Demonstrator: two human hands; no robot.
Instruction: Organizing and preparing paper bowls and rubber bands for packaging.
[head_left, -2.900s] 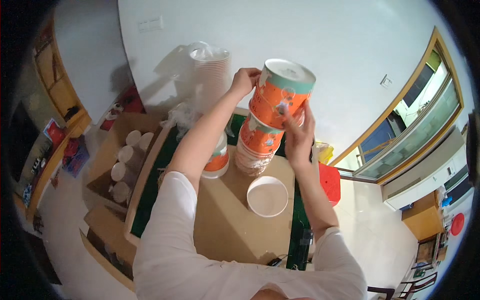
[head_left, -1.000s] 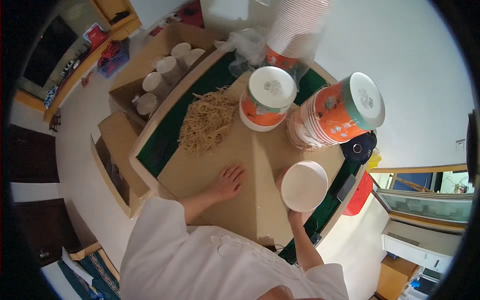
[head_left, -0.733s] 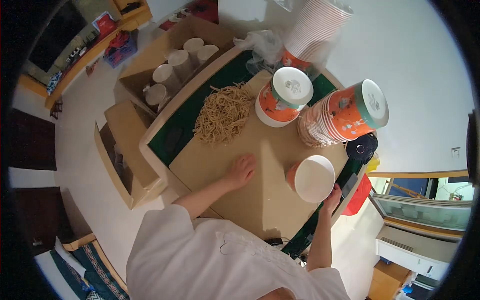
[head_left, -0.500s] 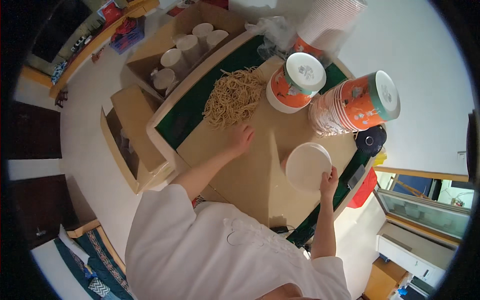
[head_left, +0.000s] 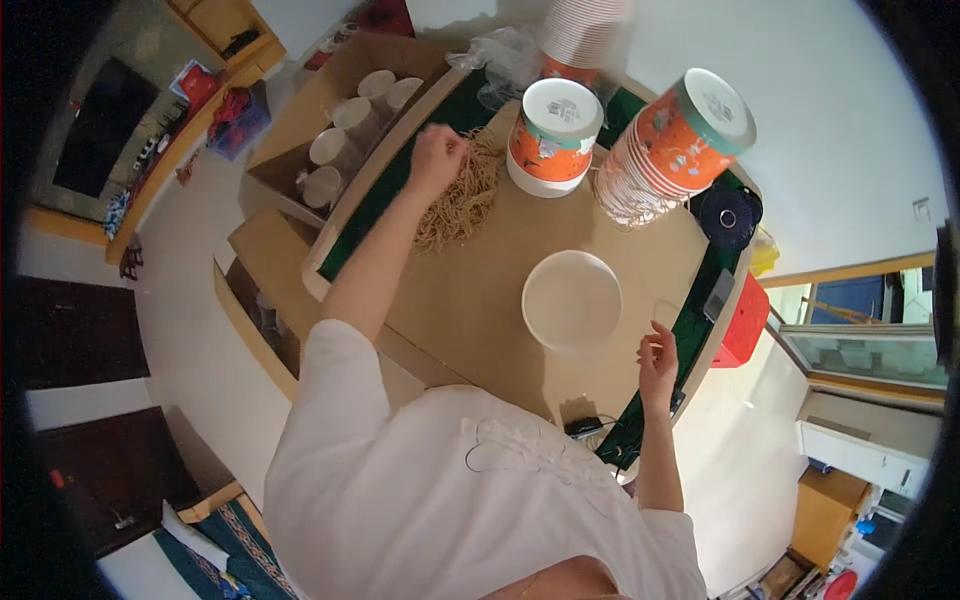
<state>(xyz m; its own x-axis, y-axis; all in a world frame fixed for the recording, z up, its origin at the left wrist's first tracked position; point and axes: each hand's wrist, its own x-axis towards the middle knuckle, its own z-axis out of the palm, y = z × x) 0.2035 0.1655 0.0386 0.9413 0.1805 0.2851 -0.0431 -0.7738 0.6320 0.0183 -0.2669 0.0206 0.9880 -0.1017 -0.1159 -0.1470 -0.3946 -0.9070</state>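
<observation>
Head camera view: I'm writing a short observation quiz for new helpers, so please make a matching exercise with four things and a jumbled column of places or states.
Things:
1. Left hand
2. Right hand
3. Open bowl
4. Right-hand bowl stack

Places or states:
A. Bottoms up, orange with a green band
B. By the pile of tan strands
C. Mouth up, showing a pale inside
D. Fingers bent, to the right of the open bowl

Pairs: 1-B, 2-D, 3-C, 4-A

Red stool at right, dark screen and brown doors at left
</observation>
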